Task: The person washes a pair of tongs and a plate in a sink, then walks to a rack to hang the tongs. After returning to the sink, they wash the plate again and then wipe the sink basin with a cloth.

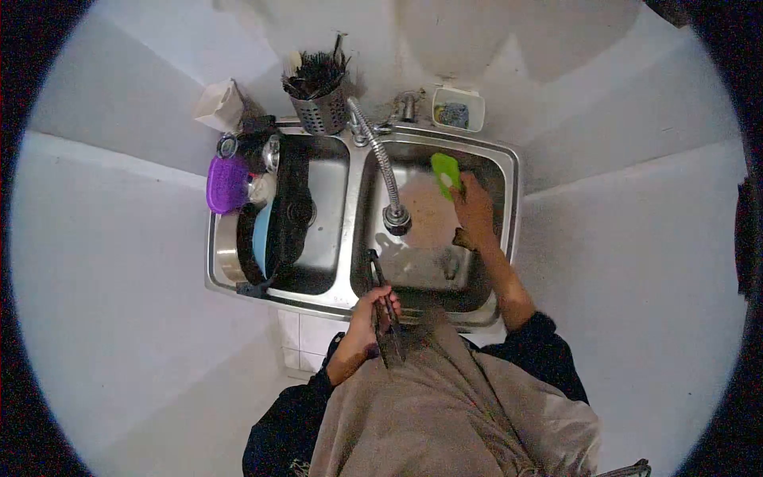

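My left hand [372, 319] is closed around dark tongs [377, 274] at the front rim of the right sink basin. One end of the tongs reaches over the basin; the other points back toward my apron. Over the right side of that basin, my right hand [474, 208] grips a bright green flat object [445, 172] with a pale oval patch, whose exact kind I cannot make out. Below the tap's flexible spout [380, 155], the steel basin [397, 274] has a brownish wet patch with small bits on its floor.
The spout's head hangs between my hands. A dish rack [296, 187] in the left basin holds a blue dish [261, 238] and a steel pot. A purple basket [227, 184] sits beside it. Behind stand a perforated utensil holder [318, 111] and a white container [469, 99].
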Demonstrator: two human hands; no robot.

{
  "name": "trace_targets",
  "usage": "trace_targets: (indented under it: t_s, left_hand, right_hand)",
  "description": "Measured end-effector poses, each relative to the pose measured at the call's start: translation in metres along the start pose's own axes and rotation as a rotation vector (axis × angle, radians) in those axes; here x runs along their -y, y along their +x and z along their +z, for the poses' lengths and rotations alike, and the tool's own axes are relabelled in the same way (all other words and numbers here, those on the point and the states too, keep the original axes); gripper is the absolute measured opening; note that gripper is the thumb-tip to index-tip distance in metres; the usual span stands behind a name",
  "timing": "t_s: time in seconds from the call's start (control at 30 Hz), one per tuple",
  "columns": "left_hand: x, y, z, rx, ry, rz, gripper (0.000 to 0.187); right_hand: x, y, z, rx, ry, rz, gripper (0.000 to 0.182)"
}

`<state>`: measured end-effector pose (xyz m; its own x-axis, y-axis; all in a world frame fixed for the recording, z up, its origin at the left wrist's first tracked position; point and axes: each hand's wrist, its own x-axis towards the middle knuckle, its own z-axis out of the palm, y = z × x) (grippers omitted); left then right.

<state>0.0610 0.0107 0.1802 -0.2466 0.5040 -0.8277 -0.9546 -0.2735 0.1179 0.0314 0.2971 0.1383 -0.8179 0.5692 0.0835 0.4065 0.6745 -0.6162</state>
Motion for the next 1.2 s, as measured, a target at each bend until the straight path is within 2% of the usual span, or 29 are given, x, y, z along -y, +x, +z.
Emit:
trace_targets:
  t_s: [0.07, 0.17, 0.27, 0.37, 0.47, 0.5, 0.53, 0.6, 0.7, 0.77, 0.83, 0.9, 1.03, 1.1, 1.2]
  left_hand:
    - [0.002, 0.01, -0.006, 0.042, -0.013, 0.006, 0.012]
    - [0.004, 0.011, 0.008, 0.022, 0.02, 0.032, 0.009]
    - [0.009, 0.02, 0.005, 0.012, 0.067, 0.043, 0.009]
    - [0.016, 0.041, -0.008, 0.035, 0.075, 0.035, 0.013]
    - [0.022, 0.041, -0.003, 0.036, 0.047, 0.045, 0.013]
    - [0.022, 0.039, -0.002, 0.031, 0.04, 0.053, 0.014]
    - [0.023, 0.038, -0.002, 0.02, 0.063, 0.052, 0.014]
    - [0.024, 0.04, 0.002, 0.008, 0.109, 0.054, 0.015]
    - [0.024, 0.044, -0.005, 0.023, 0.089, 0.048, 0.018]
    - [0.03, 0.045, -0.01, 0.008, 0.063, 0.051, 0.02]
    - [0.031, 0.055, -0.013, 0.046, 0.031, 0.035, 0.018]
    - [0.033, 0.046, -0.002, 0.03, 0.093, 0.052, 0.017]
    - [0.037, 0.049, 0.004, 0.016, 0.165, 0.029, 0.017]
    - [0.033, 0.048, 0.004, 0.078, 0.156, 0.008, 0.017]
    - [0.045, 0.04, -0.008, 0.08, 0.147, -0.019, 0.015]
  right_hand:
    - [-0.026, -0.036, 0.027, -0.191, -0.038, 0.146, 0.027]
    - [-0.068, -0.084, 0.046, 0.459, -0.549, -0.183, 0.025]
    - [-0.068, -0.081, 0.032, 0.273, -0.354, -0.138, 0.024]
    - [0.012, -0.035, -0.051, 0.215, -0.4, -0.025, 0.026]
    - [0.014, -0.044, -0.055, -0.24, -0.121, -0.1, 0.026]
    - [-0.003, -0.061, -0.032, -0.201, -0.097, 0.033, 0.027]
    - [-0.059, -0.085, 0.016, 0.032, -0.057, -0.002, 0.027]
    - [-0.096, -0.114, 0.042, 0.331, -0.156, -0.041, 0.027]
    - [-0.058, -0.108, 0.002, 0.441, -0.45, -0.056, 0.029]
    - [-0.027, -0.075, -0.033, 0.4, -0.484, -0.046, 0.031]
    - [0.018, -0.059, -0.083, 0.18, -0.323, -0.065, 0.032]
    - [0.024, -0.062, -0.086, -0.036, -0.208, -0.04, 0.034]
    - [-0.095, -0.133, 0.023, 0.16, -0.325, -0.205, 0.031]
    - [-0.072, -0.139, 0.004, 0.237, -0.281, -0.128, 0.03]
    - [-0.018, -0.12, -0.053, 0.151, -0.103, -0.021, 0.028]
